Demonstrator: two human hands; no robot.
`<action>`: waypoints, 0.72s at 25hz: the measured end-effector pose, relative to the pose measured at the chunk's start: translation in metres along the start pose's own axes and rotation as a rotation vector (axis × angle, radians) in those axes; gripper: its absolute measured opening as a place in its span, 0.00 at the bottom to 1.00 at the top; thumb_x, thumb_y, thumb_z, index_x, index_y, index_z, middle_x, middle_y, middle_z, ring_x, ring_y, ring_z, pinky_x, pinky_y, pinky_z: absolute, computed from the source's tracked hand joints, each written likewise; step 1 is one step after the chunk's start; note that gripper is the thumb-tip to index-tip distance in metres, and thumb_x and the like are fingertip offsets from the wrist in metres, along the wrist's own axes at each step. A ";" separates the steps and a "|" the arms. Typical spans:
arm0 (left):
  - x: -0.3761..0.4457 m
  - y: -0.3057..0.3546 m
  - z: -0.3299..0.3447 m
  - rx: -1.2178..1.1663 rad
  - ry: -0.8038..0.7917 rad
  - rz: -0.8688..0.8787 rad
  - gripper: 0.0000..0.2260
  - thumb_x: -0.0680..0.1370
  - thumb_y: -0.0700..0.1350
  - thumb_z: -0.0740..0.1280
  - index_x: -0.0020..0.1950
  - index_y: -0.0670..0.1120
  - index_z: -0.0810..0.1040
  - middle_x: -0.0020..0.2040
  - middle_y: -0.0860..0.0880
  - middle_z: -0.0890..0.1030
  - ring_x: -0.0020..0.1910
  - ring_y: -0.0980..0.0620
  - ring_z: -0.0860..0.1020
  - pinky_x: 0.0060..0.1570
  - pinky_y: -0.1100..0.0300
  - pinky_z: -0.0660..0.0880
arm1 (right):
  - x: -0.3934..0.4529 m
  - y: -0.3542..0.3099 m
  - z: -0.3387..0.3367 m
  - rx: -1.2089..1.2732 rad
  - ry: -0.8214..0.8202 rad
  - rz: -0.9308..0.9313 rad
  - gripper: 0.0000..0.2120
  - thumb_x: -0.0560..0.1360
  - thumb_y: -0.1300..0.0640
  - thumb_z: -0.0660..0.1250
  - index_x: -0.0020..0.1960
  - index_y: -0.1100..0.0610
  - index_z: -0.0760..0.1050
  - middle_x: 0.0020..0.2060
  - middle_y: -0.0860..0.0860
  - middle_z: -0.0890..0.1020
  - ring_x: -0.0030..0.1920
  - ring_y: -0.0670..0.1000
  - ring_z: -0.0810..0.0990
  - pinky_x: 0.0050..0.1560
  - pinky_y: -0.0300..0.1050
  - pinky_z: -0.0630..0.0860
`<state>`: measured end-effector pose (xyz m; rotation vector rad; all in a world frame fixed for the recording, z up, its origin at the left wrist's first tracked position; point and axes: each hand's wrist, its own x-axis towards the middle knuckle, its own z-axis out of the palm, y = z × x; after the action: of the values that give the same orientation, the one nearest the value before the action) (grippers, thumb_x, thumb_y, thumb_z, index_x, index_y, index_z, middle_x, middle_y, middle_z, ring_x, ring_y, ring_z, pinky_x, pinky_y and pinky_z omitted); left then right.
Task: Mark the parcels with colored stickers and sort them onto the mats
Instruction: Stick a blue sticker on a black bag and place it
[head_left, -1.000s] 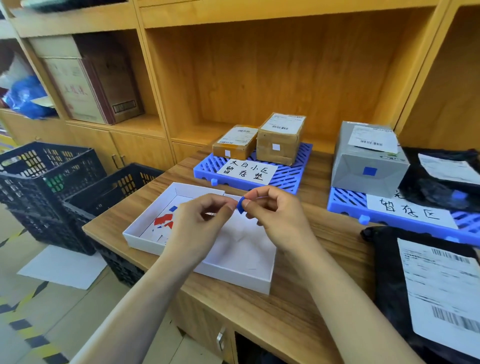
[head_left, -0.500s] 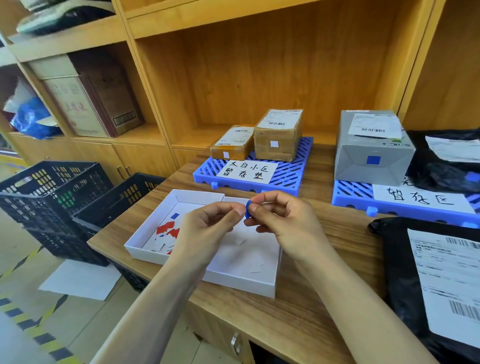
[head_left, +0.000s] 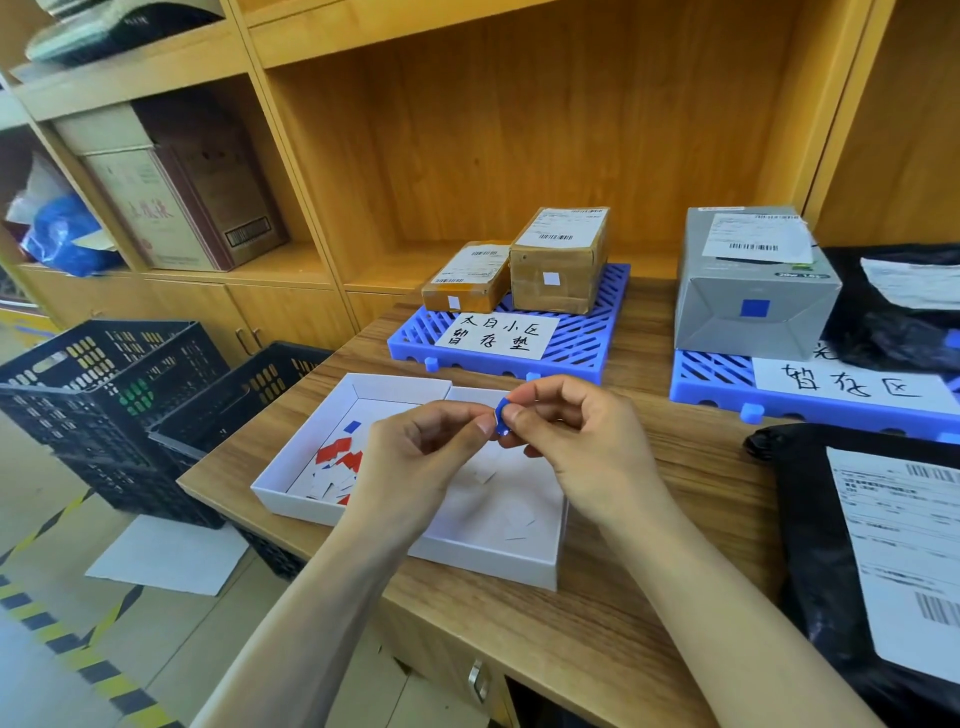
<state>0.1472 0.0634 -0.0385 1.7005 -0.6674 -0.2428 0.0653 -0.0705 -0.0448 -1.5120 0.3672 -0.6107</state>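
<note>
Both hands meet over the white tray at frame centre. Left hand and right hand both pinch one small blue sticker between thumb and fingertips, other fingers loosely curled. Sticker is held in the air above the tray, bent, not touching any parcel.

Tray sits on the wooden table, two compartments. Left compartment holds loose red stickers, one blue sticker and white backing scraps; right compartment holds a few white scraps.

At 12 o'clock from the hands: left blue mat with a handwritten label, carrying two brown cardboard parcels, a flat one and a taller one touching side by side, each with a white sticker on the front.

At 2 o'clock: right blue mat with a grey box bearing a blue sticker, and a black bag parcel beside it at the right edge.

At 4 o'clock: another black bag parcel lying on the table off the mats, shipping label up, no coloured sticker visible on it.

At 9 o'clock: black plastic crates on the floor beside the table.
</note>
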 end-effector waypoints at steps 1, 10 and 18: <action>0.001 0.000 -0.001 0.017 0.006 0.002 0.04 0.76 0.42 0.72 0.47 0.48 0.86 0.42 0.52 0.87 0.44 0.57 0.84 0.44 0.68 0.77 | 0.000 0.000 0.000 0.001 -0.001 -0.006 0.04 0.75 0.66 0.72 0.47 0.60 0.81 0.37 0.52 0.86 0.35 0.47 0.86 0.37 0.36 0.78; 0.000 0.003 -0.001 0.199 0.074 0.047 0.05 0.72 0.39 0.73 0.38 0.49 0.86 0.35 0.51 0.86 0.36 0.52 0.83 0.41 0.61 0.81 | -0.007 0.001 0.007 -0.149 0.011 -0.151 0.06 0.74 0.66 0.73 0.44 0.56 0.82 0.37 0.50 0.86 0.37 0.47 0.86 0.44 0.40 0.81; -0.001 0.007 0.005 0.154 0.150 -0.045 0.04 0.68 0.40 0.73 0.35 0.48 0.85 0.32 0.50 0.84 0.34 0.51 0.82 0.40 0.57 0.81 | -0.011 0.001 0.011 -0.207 0.007 -0.216 0.06 0.74 0.66 0.73 0.46 0.56 0.83 0.37 0.46 0.86 0.38 0.42 0.85 0.43 0.32 0.77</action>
<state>0.1419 0.0589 -0.0330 1.8623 -0.5481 -0.0958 0.0629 -0.0551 -0.0467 -1.7629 0.2804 -0.7668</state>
